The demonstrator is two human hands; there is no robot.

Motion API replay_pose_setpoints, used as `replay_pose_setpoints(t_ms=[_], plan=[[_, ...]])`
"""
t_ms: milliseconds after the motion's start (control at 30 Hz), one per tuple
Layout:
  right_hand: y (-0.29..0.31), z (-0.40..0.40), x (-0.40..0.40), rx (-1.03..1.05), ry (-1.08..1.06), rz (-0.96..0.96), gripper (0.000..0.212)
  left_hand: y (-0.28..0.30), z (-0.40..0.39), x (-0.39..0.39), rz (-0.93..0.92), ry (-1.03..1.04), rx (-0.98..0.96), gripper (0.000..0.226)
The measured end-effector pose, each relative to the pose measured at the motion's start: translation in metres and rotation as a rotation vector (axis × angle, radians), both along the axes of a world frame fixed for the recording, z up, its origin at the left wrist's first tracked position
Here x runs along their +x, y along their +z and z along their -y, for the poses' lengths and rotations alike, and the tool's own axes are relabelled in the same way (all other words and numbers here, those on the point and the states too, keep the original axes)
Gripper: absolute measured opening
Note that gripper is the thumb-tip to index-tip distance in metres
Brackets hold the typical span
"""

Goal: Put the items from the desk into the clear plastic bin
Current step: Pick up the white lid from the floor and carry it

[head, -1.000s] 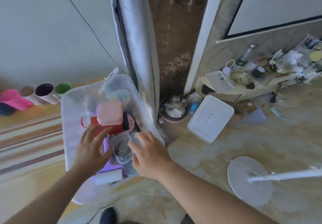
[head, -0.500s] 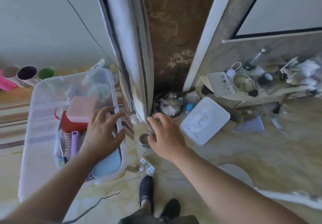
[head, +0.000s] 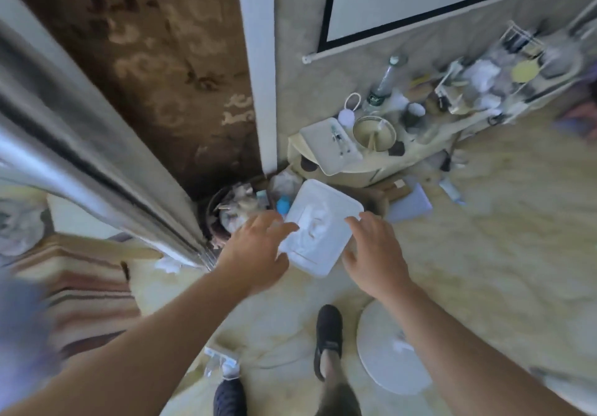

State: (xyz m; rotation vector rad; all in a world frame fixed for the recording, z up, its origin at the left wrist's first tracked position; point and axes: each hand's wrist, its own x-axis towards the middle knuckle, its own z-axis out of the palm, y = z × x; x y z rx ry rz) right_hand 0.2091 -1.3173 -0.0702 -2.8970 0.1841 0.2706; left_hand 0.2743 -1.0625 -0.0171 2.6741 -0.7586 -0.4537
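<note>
A white rectangular plastic lid [head: 323, 225] lies on the floor, leaning over a cardboard box. My left hand [head: 258, 250] hovers at its left edge with fingers spread, the fingertips over the lid. My right hand [head: 374, 250] is spread open at the lid's right edge. Neither hand grips anything. The clear plastic bin is out of view to the left.
A round bin of rubbish [head: 232, 212] sits in the corner behind the lid. A low shelf [head: 371, 170] with a tray, bowl and bottle stands at the back right. A white fan base [head: 391, 351] and my feet [head: 328, 334] are on the floor. A folded grey board [head: 97, 157] leans left.
The view has swung right, away from the bin of items. Both hands have left the bin and moved to either side of the white lid on the floor.
</note>
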Motion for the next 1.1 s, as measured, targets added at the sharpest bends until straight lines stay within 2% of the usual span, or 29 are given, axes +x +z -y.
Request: replay_pose_setpoints(t_ms=[167, 433, 533, 600, 667, 733, 800, 867, 933, 1033, 1100], plan=[[-0.105, 0.091, 0.084, 0.059, -0.077, -0.034, 0.064, -0.104, 0.089, 0.069, -0.045, 0.107, 0.024, 0.062], [-0.363, 0.197, 0.179, 0.056, -0.107, -0.039, 0.068, -0.388, 0.175, 0.135, -0.063, 0.259, 0.108, 0.076], [-0.450, 0.216, 0.201, 0.021, -0.089, -0.086, 0.071, -0.488, 0.189, 0.146, -0.056, 0.272, 0.115, 0.074], [-0.495, 0.221, 0.214, 0.033, -0.082, -0.135, 0.083, -0.552, 0.189, 0.151, -0.099, 0.317, 0.117, 0.074], [-0.526, 0.220, 0.228, 0.050, -0.098, -0.201, 0.095, -0.605, 0.183, 0.153, -0.152, 0.353, 0.109, 0.077], [-0.545, 0.215, 0.234, -0.033, -0.108, -0.180, 0.094, -0.644, 0.175, 0.153, -0.186, 0.365, 0.115, 0.087], [-0.551, 0.203, 0.228, -0.007, -0.090, -0.146, 0.071, -0.661, 0.168, 0.152, -0.190, 0.376, 0.110, 0.102], [-0.551, 0.188, 0.213, 0.149, -0.077, -0.151, 0.043, -0.659, 0.164, 0.151, -0.139, 0.402, 0.096, 0.114], [-0.540, 0.174, 0.192, 0.280, -0.053, -0.141, 0.054, -0.639, 0.164, 0.159, -0.086, 0.452, 0.042, 0.126], [-0.503, 0.158, 0.164, 0.338, 0.014, -0.126, 0.059, -0.590, 0.160, 0.172, -0.051, 0.470, -0.058, 0.135], [-0.471, 0.153, 0.151, 0.351, 0.053, -0.070, 0.059, -0.551, 0.150, 0.173, -0.068, 0.466, -0.140, 0.119]])
